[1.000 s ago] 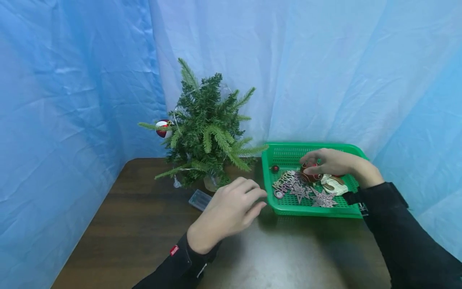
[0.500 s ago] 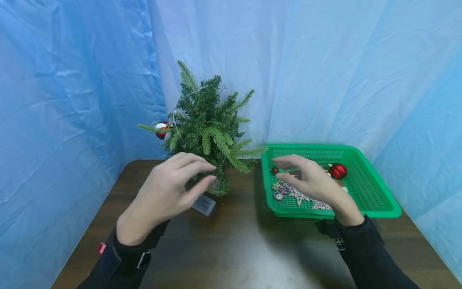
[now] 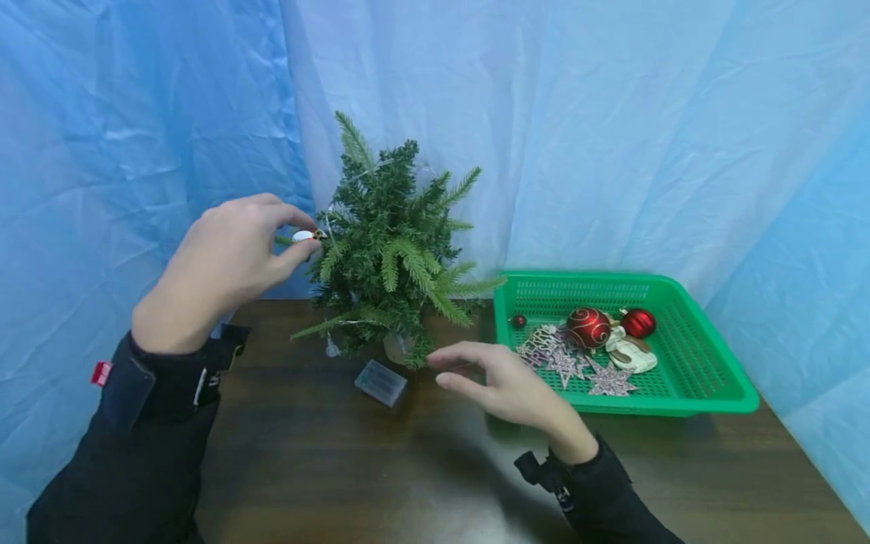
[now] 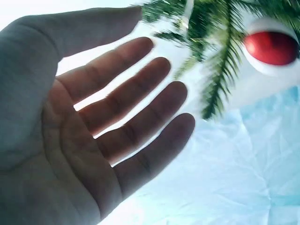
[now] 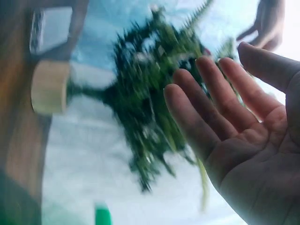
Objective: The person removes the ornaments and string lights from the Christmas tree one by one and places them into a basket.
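A small artificial Christmas tree [image 3: 387,234] stands on the table. On its left branch hangs a red and white ball ornament [image 4: 271,48]. My left hand [image 3: 227,253] is raised beside that ornament, partly covering it in the head view. The left wrist view shows its fingers spread and nearly straight, apart from the ball, with the thumb tip near the needles. My right hand [image 3: 510,389] hovers in front of the tree's lower right, left of the basket. Its fingers are extended and hold nothing, as the right wrist view confirms. The tree's round pale base [image 5: 49,87] is visible there.
A green basket [image 3: 720,363] sits at right with a patterned red ball [image 3: 587,328], a shiny red ball [image 3: 638,323], glittery stars [image 3: 610,378] and other ornaments. A clear-topped box [image 3: 381,383] lies before the tree. Blue cloth [image 3: 612,136] hangs behind.
The left hand has moved left and up to the hanging ornament. The right hand has left the basket, moving left toward the tree; the patterned red ball stays in the basket.
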A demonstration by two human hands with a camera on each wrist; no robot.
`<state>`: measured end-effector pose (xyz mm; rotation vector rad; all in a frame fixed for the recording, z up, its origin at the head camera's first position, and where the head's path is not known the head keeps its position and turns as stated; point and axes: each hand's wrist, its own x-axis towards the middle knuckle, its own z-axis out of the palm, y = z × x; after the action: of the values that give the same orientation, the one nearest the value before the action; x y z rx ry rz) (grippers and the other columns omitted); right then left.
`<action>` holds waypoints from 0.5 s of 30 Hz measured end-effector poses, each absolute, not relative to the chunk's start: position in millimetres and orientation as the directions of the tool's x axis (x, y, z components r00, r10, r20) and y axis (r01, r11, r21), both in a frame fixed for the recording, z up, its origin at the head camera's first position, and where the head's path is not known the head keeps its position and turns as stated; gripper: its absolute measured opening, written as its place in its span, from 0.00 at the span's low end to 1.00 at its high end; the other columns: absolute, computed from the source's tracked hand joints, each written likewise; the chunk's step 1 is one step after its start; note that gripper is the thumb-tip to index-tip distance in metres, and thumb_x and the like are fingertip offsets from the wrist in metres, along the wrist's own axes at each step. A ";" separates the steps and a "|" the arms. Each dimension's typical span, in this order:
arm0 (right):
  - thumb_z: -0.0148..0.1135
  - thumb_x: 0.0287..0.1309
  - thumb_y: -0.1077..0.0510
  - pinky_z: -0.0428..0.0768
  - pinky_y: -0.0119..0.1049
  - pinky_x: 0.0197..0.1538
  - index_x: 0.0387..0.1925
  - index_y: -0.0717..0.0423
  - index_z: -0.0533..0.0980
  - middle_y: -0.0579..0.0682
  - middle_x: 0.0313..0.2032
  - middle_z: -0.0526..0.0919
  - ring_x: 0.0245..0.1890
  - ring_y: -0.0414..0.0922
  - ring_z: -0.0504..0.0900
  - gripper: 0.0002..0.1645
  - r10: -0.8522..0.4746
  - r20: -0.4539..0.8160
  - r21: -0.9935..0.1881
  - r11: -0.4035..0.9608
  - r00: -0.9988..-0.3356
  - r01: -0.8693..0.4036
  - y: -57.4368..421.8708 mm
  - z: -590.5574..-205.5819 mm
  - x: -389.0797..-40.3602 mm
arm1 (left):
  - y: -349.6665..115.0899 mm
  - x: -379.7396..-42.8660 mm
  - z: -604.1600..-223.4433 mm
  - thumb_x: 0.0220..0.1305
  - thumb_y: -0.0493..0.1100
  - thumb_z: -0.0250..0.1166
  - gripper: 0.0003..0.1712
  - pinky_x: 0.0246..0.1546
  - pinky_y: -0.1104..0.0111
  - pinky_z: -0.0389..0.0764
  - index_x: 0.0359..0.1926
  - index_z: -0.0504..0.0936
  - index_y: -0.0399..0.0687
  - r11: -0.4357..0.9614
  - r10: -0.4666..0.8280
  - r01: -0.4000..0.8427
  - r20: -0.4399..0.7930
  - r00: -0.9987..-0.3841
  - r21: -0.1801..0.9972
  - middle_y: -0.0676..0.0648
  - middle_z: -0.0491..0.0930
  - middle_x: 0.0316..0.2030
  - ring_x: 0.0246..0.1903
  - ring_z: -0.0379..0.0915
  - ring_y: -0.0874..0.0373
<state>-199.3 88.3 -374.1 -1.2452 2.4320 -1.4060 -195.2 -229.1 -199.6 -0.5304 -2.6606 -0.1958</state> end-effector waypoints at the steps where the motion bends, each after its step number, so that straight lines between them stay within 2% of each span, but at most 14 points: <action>1: 0.59 0.73 0.51 0.79 0.43 0.58 0.63 0.53 0.77 0.45 0.57 0.82 0.57 0.40 0.80 0.22 -0.694 0.296 -0.767 0.237 -0.657 -0.596 82.5 -376.0 -200.0 | -229.9 -200.1 -196.9 0.71 0.46 0.65 0.15 0.41 0.46 0.76 0.51 0.87 0.42 0.925 0.329 0.378 0.395 -0.858 0.050 0.37 0.82 0.50 0.44 0.79 0.40; 7: 0.57 0.75 0.52 0.80 0.35 0.52 0.67 0.54 0.74 0.46 0.55 0.84 0.51 0.39 0.82 0.24 -0.789 0.183 -0.818 0.209 -0.586 -0.536 49.6 -387.3 -202.0 | -232.2 -231.1 -192.8 0.72 0.47 0.63 0.19 0.30 0.52 0.76 0.55 0.86 0.41 0.945 0.307 0.327 0.273 -0.912 0.031 0.36 0.83 0.51 0.31 0.79 0.47; 10: 0.56 0.76 0.51 0.79 0.33 0.56 0.70 0.55 0.71 0.48 0.60 0.81 0.55 0.37 0.81 0.27 -0.839 0.130 -0.841 0.189 -0.528 -0.507 34.0 -393.9 -201.4 | -233.6 -239.9 -194.7 0.72 0.47 0.62 0.19 0.28 0.53 0.75 0.56 0.85 0.40 0.948 0.290 0.313 0.255 -0.922 0.053 0.36 0.84 0.51 0.27 0.78 0.50; 12: 0.55 0.76 0.51 0.77 0.33 0.59 0.72 0.55 0.69 0.50 0.65 0.77 0.58 0.36 0.79 0.28 -0.865 0.104 -0.852 0.177 -0.491 -0.492 24.6 -397.9 -200.8 | -234.5 -242.8 -196.6 0.72 0.46 0.61 0.17 0.29 0.53 0.75 0.54 0.86 0.42 0.948 0.285 0.312 0.262 -0.922 0.069 0.38 0.86 0.46 0.26 0.78 0.51; 15: 0.54 0.77 0.51 0.75 0.35 0.63 0.73 0.55 0.67 0.53 0.69 0.73 0.63 0.36 0.75 0.29 -0.889 0.088 -0.860 0.160 -0.450 -0.485 14.2 -403.2 -200.9 | -235.1 -244.9 -199.0 0.73 0.46 0.60 0.14 0.26 0.55 0.72 0.44 0.90 0.46 0.941 0.291 0.328 0.292 -0.911 0.085 0.44 0.87 0.34 0.21 0.74 0.52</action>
<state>-200.9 14.2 -403.2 -1.3017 2.0021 -1.2210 -244.9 -235.1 -199.0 -0.4588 -2.8191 -0.1907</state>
